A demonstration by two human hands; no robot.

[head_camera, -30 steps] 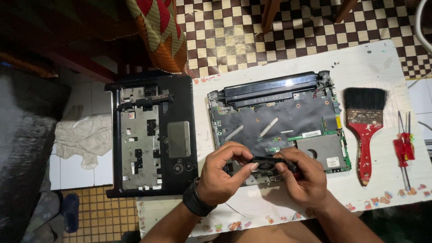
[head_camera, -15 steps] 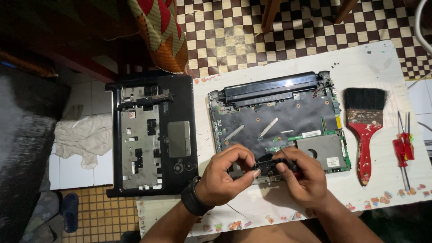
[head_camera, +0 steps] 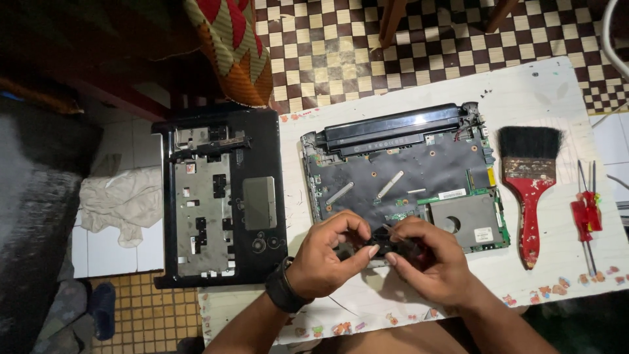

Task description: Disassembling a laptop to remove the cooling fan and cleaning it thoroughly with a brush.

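An opened laptop base (head_camera: 400, 170) lies on the white table (head_camera: 537, 85), its dark inner board and green circuit edges exposed. Over its near edge, my left hand (head_camera: 327, 259) and my right hand (head_camera: 429, 259) together grip a small black part (head_camera: 383, 244) between the fingertips. The part is mostly hidden by my fingers. A dark watch sits on my left wrist.
A removed black laptop cover (head_camera: 223, 196) lies to the left, overhanging the table edge. A red-handled paintbrush (head_camera: 529, 190) and red screwdrivers (head_camera: 586, 213) lie at the right. A crumpled white cloth (head_camera: 121, 200) rests on the tiled floor. A patterned cushion (head_camera: 232, 46) is at the back.
Both hands have drawn closer together on the small black part, with the fingers shifting slightly. Nothing else has moved.
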